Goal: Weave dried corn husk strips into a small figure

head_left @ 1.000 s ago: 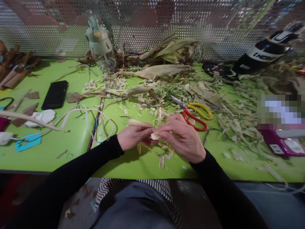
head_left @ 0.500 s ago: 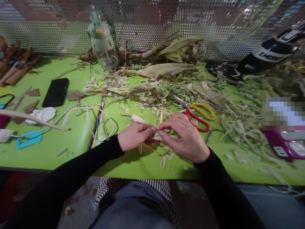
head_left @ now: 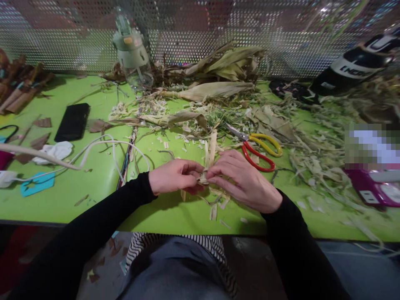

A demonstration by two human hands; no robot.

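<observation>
Pale strips of corn husk (head_left: 211, 149) rise from between my two hands, near the front of the green table (head_left: 175, 216). My left hand (head_left: 178, 177) is closed, its thumb and fingers pinching the husk strips from the left. From the right, my right hand (head_left: 239, 179) grips the same strips with its fingertips. The fingers hide part of the folded section. Just beyond my right hand lie scissors (head_left: 250, 143) with one red and one yellow handle, blades pointing away to the left. Husk scraps (head_left: 213, 211) lie below my hands.
Whole dried husks (head_left: 212, 91) and shredded bits cover the back. A clear bottle (head_left: 133, 54) stands back left, a black bottle (head_left: 353, 68) leans back right. Leftward are a black phone (head_left: 72, 121) and a white cable (head_left: 114, 154). A purple device (head_left: 375, 189) sits at right.
The husk strips have swung from lying leftward to standing upright, pointing away from me. My left hand has shifted slightly left, and my right hand has moved a little right and toward me.
</observation>
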